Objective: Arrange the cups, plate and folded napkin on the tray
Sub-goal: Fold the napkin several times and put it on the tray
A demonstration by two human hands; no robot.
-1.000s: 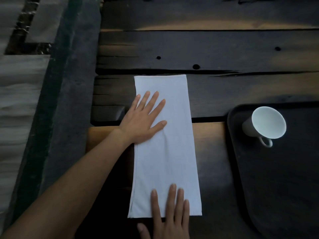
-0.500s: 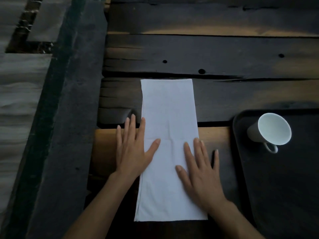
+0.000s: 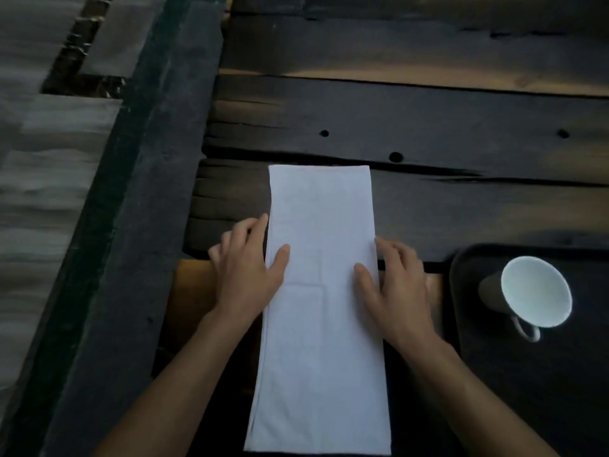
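A white napkin [image 3: 321, 324], folded into a long strip, lies lengthwise on the dark wooden table. My left hand [image 3: 247, 268] holds its left edge near the middle, thumb on top and fingers curled at the edge. My right hand [image 3: 395, 285] holds the right edge the same way. To the right, a dark tray [image 3: 560, 390] carries one white cup [image 3: 534, 291], tipped with its mouth toward me and its handle at the near side. No plate or second cup is in view.
The table is made of rough dark planks [image 3: 428, 120] with gaps and holes. A dark beam [image 3: 131, 225] runs along its left edge, with grey floor beyond. A lighter wooden patch [image 3: 191, 291] shows under my left wrist.
Both hands were pressed flat on the napkin. They have slid outward to its left and right edges, and the fingers have curled around them. The napkin and cup stay put.
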